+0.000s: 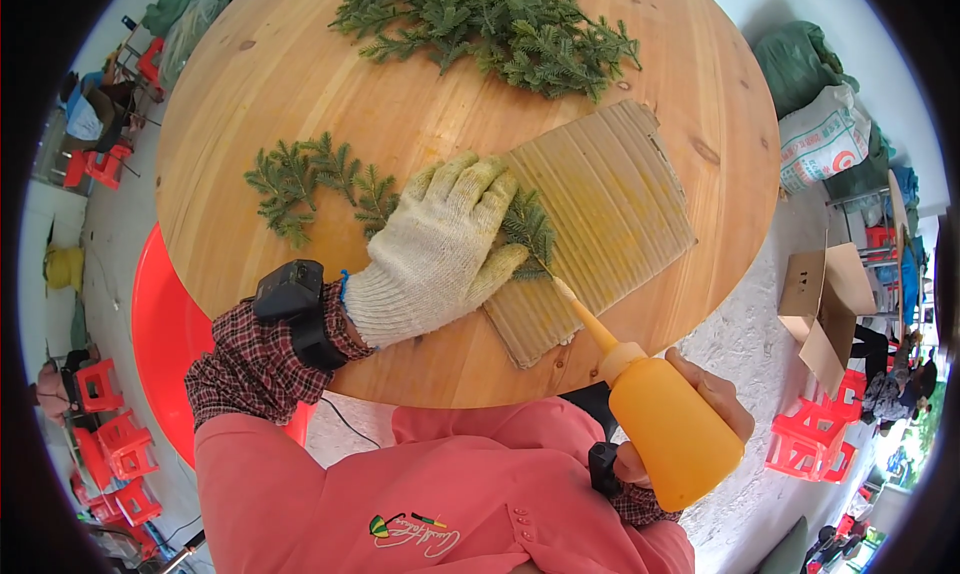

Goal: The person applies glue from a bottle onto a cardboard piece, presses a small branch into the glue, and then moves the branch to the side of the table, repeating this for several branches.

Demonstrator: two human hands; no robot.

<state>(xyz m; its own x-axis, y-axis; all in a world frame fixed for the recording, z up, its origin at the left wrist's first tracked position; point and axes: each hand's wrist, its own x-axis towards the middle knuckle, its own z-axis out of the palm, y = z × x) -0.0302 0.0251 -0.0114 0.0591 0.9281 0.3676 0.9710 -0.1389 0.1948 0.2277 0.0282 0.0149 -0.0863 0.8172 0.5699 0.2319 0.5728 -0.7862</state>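
My left hand (437, 244), in a white knit glove with yellow-stained fingertips, lies over the table and the edge of a corrugated cardboard piece (610, 199). Its thumb and forefinger hold a small green fir sprig (530, 229), whose stem end points toward me. In my bare right hand (715, 389) is an orange squeeze bottle (672, 429), tilted, its long nozzle reaching up and left. The nozzle tip is at the sprig's stem end; whether they touch I cannot tell. Several loose fir sprigs (290, 189) lie left of the glove.
A larger pile of fir sprigs (500, 29) sits at the far side of the round wooden table (230, 94). A red chair (165, 324) stands at its left edge. On the floor to the right are an opened cardboard box (825, 299), red stools (812, 439) and filled sacks (825, 134).
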